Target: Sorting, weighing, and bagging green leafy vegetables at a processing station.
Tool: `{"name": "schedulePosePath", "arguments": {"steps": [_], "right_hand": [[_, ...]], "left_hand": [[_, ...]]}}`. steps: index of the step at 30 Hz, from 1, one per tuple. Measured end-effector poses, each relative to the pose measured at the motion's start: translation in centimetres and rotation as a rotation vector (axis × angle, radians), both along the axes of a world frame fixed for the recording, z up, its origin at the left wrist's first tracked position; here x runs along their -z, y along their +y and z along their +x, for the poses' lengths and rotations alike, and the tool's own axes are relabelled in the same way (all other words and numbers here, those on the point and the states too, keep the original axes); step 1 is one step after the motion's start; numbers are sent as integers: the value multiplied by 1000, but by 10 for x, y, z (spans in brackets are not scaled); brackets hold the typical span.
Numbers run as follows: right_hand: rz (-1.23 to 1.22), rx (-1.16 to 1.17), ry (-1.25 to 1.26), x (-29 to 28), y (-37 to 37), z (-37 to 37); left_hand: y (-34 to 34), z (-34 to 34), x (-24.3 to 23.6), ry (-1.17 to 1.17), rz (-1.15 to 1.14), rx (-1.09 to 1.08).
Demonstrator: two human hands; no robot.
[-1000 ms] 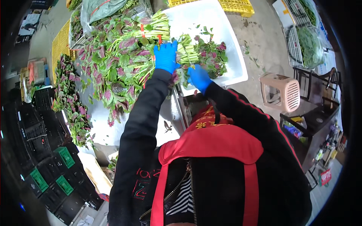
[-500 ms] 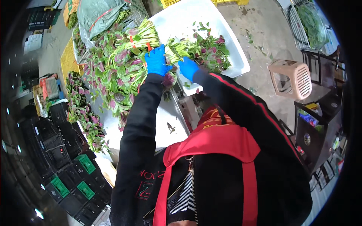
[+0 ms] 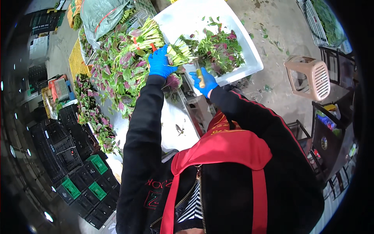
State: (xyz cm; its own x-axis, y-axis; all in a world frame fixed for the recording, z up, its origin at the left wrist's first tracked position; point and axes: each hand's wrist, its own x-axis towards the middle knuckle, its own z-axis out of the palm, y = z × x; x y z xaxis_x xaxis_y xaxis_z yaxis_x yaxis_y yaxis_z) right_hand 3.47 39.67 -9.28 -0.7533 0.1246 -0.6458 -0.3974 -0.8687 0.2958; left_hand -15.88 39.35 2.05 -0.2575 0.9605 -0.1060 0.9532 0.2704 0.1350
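My blue-gloved left hand [image 3: 160, 63] is closed around a bunch of amaranth [image 3: 180, 54], its pale cut stems pointing right over the edge of a white tub [image 3: 249, 62]. In my right hand [image 3: 206, 82], also blue-gloved, is a knife [image 3: 200, 77] with a yellowish handle. Its blade, partly seen, points up beside the stem ends. Loose amaranth trimmings [image 3: 220, 50] lie in the tub. Just beyond my left hand, bundles with red ties [image 3: 150, 35] rest on a large heap of green and purple amaranth [image 3: 117, 74].
A white table [image 3: 175, 128] stands before me, with more amaranth [image 3: 93, 113] along its left edge. A greenish plastic bag [image 3: 103, 19] sits at the far left. Black crates [image 3: 78, 175] are stacked at lower left. A beige plastic stool [image 3: 309, 78] stands to the right, near leaf scraps on the floor.
My right hand has drawn back from the stems, toward me and slightly right, and the knife handle now shows. My left hand stays on the bunch.
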Motion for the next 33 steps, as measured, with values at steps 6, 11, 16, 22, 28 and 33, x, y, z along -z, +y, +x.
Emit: {"name": "schedulePosePath", "arguments": {"steps": [6,11,16,22,28,33], "right_hand": [[25,1,190,-15,6,-25],[-16,-51,402,-21,17,-27],[11,-36,380,-32,25,-25],[34,-144,356,-48,33,-26],[-12,-206,332,-47,34,-24],[58,-141,250,-51,27,-31]], "left_hand": [[1,-1,0,-11,-23,-10],[0,-7,9,-85,-45,-38],[-2,-11,15,-33,19,0],[-6,-11,14,45,32,35],[-8,-13,17,13,74,79],[-5,-11,16,71,51,68]]}}
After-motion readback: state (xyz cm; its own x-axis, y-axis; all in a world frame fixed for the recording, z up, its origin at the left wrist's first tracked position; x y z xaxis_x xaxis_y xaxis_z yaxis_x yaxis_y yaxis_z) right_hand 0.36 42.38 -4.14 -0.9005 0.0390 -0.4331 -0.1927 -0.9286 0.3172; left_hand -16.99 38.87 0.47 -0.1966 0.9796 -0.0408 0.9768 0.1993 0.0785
